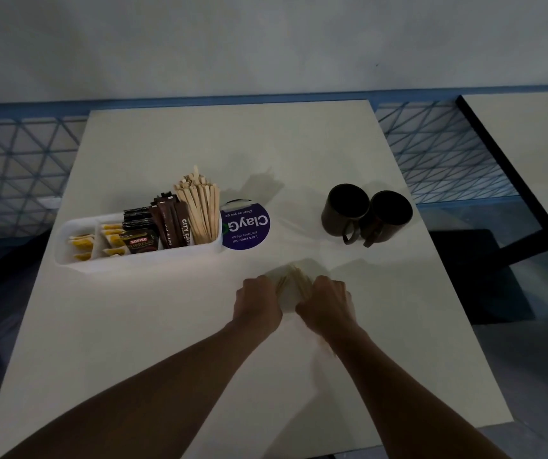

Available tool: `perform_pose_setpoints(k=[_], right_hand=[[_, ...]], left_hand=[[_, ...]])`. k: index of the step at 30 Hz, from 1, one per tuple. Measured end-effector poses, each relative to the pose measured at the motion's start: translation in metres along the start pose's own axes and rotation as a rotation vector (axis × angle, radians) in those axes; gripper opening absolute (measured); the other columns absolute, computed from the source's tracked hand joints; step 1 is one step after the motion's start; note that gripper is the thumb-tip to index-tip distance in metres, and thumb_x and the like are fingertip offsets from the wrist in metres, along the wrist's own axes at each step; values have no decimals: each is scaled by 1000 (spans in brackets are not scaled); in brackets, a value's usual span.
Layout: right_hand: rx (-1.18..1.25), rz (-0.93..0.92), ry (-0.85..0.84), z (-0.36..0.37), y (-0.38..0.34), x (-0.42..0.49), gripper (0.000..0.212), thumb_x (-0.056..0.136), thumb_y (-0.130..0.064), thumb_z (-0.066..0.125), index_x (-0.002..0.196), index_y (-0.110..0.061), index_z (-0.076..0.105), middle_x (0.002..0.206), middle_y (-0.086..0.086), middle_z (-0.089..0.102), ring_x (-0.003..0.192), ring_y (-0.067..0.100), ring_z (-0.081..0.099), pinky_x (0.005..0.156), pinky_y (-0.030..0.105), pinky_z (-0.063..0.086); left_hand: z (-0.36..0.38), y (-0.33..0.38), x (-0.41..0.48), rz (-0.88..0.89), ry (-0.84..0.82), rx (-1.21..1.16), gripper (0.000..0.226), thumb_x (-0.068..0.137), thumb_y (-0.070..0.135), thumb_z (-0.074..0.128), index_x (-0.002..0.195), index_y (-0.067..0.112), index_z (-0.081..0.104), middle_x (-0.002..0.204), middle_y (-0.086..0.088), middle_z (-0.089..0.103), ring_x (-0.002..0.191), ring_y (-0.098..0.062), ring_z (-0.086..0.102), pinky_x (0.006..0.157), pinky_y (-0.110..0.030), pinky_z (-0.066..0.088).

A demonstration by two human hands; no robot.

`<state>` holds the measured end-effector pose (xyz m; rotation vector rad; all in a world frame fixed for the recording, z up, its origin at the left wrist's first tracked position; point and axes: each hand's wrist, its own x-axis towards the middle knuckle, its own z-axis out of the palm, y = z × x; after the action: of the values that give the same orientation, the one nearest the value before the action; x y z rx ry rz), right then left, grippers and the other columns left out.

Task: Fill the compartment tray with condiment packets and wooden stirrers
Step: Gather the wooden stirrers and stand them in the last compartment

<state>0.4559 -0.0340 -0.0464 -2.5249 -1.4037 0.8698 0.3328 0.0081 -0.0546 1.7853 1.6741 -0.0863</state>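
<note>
A white compartment tray (pixel 67 251) stands on the left of the table. Its left sections hold yellow packets (pixel 82 241), its middle holds dark coffee packets (pixel 170 223), and its right end holds a bunch of upright wooden stirrers (pixel 201 207). Near the table's middle, my left hand (pixel 259 301) and my right hand (pixel 327 303) both grip a blurred bundle of wooden stirrers (pixel 292 281) between them. The bundle looks to be in a clear wrapper, and most of it is hidden by my fingers.
A round purple sticker (pixel 249 226) lies on the table just right of the tray. Two dark mugs (pixel 365 213) stand side by side at the right. A second table (pixel 531 134) is at the far right, and a blue patterned floor shows beyond the table's edges.
</note>
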Motion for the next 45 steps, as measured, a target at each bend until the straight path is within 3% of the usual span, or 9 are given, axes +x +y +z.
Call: perform_pose_setpoints(k=[7, 11, 15, 21, 25, 31, 36, 40, 45], right_hand=[[-12, -25, 1, 1, 0, 0, 16, 88, -16, 66, 100, -9, 57, 86, 1, 54, 61, 6, 45, 47, 19, 31], [-17, -50, -5, 2, -1, -1, 16, 88, -16, 64, 101, -10, 55, 90, 3, 55, 64, 10, 46, 49, 20, 31], [-34, -99, -9, 3, -1, -3, 10, 90, -11, 58, 96, -11, 49, 94, 6, 53, 74, 17, 51, 58, 26, 39], [74, -176, -43, 3, 1, -2, 12, 98, -12, 43, 108, -9, 49, 110, 8, 45, 91, 19, 47, 72, 28, 41], [157, -198, -21, 1, 2, 1, 20, 104, -16, 35, 114, -9, 51, 114, 8, 45, 88, 15, 47, 63, 18, 37], [255, -188, 20, -10, -3, 5, 25, 102, -11, 35, 116, -10, 55, 114, 8, 54, 95, 18, 51, 75, 28, 39], [302, -147, 1, -15, -4, 5, 24, 100, -11, 35, 116, -14, 53, 108, 11, 61, 86, 22, 58, 68, 31, 44], [251, -152, 10, -14, -4, 2, 19, 99, -19, 36, 109, -18, 52, 91, 7, 63, 74, 25, 60, 67, 43, 54], [111, -116, 23, -13, 0, -3, 14, 102, -30, 44, 97, -19, 52, 83, 0, 58, 69, 15, 54, 53, 28, 37]], left_hand=[[-4, 0, -3, -20, 22, 23, 27, 91, 13, 59, 115, 1, 60, 112, -13, 64, 105, -29, 62, 81, -31, 50], [-3, 0, -6, 11, 29, 66, 37, 93, 17, 59, 127, 3, 54, 120, -12, 62, 109, -26, 61, 87, -29, 51], [-5, 0, -9, 72, 67, 100, 34, 89, 16, 65, 120, 6, 58, 115, -11, 65, 105, -27, 63, 82, -30, 52], [-16, -3, -11, 137, 79, 60, 30, 90, 18, 64, 117, 6, 59, 114, -9, 66, 105, -24, 64, 80, -25, 48], [-28, -4, -8, 137, 59, -11, 19, 87, 18, 65, 99, 4, 67, 95, -9, 70, 86, -22, 66, 64, -22, 43], [-51, -4, 2, 118, 15, -61, 13, 82, 15, 62, 71, 8, 62, 63, -1, 56, 66, -21, 61, 56, -25, 42], [-58, -7, 7, 107, 6, -48, 20, 88, 15, 58, 99, 1, 66, 95, -12, 67, 89, -27, 64, 72, -32, 52], [-52, -10, 6, 90, -36, -48, 29, 99, 22, 47, 114, 1, 59, 111, -14, 64, 100, -27, 62, 79, -33, 50], [-36, -12, 1, 66, -68, -38, 31, 100, 22, 46, 122, 1, 50, 119, -14, 59, 106, -27, 60, 73, -27, 45]])
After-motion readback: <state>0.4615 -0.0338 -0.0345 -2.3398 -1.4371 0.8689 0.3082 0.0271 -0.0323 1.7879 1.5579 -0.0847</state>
